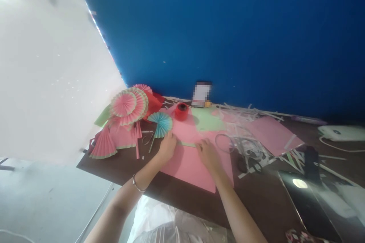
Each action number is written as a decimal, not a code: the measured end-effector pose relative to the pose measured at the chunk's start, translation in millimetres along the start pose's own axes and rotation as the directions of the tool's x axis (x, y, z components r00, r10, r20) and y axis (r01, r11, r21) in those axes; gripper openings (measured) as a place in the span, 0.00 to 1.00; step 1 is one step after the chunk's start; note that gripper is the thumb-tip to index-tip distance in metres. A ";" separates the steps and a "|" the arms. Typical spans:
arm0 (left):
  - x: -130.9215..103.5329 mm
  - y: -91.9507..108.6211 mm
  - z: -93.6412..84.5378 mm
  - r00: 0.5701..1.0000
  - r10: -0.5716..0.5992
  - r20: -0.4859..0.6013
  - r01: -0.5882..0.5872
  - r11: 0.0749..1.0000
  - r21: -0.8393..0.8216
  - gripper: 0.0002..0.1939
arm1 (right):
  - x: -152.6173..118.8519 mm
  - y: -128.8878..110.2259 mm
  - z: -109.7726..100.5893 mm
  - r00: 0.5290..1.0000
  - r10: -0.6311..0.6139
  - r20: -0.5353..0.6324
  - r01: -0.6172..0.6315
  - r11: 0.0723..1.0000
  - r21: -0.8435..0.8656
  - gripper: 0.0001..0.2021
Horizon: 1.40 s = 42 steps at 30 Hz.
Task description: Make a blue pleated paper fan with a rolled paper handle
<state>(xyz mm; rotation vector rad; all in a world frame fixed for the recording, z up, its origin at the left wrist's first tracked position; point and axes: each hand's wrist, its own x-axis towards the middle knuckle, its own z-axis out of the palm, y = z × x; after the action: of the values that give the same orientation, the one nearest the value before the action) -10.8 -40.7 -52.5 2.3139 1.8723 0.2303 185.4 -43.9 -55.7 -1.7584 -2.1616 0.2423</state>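
Observation:
Pink paper sheets (pixel 191 169) lie on the dark table in front of me. A narrow pale green strip (pixel 186 144) runs between my hands across the pink paper. My left hand (pixel 168 146) is at the strip's left end, its fingers closed around the paper edge. At the other end, my right hand (pixel 207 153) has its fingers bent onto the paper; blur hides their exact grip. A blue pleated fan (pixel 160 124) lies just beyond my left hand. Behind the paper stands a red roll (pixel 181 111), with a light green sheet (pixel 209 119) to its right.
Pink and green pleated rosettes (pixel 124 104) and a pink fan (pixel 104 145) are piled at the left. White paper strips (pixel 251 148) and a pink sheet (pixel 275 134) lie right. A dark tablet-like object (pixel 308 205) is near right. A blue wall (pixel 228 38) rises behind.

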 end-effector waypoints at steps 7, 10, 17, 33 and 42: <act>-8.4 9.9 23.5 0.935 0.245 -0.255 -0.212 0.966 0.150 0.15 | 0.4 1.6 1.7 1.000 -0.030 -0.007 0.030 0.999 -0.018 0.15; -11.3 13.2 36.6 0.920 0.349 -0.175 -0.316 0.929 0.194 0.19 | 0.5 0.7 2.4 0.999 -0.036 -0.021 0.035 0.999 -0.038 0.15; -25.6 17.5 46.2 0.933 0.342 -0.116 -0.330 0.938 0.108 0.30 | -0.5 -0.1 8.4 0.995 -0.078 -0.064 0.069 0.989 -0.128 0.14; -29.3 20.3 45.4 0.926 0.342 -0.156 -0.338 0.940 0.055 0.28 | -35.7 -32.0 13.0 0.969 -0.248 0.019 0.249 0.967 -0.055 0.22; -31.8 15.3 35.6 0.942 0.295 -0.157 -0.294 0.955 0.034 0.28 | -42.0 -13.5 9.5 0.985 -0.168 0.033 0.171 0.978 -0.120 0.22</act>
<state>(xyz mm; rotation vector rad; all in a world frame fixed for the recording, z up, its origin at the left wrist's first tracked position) 4.9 -75.9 -84.7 2.6487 1.5830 0.4572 176.9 -86.9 -66.4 -1.6281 -2.3726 0.0888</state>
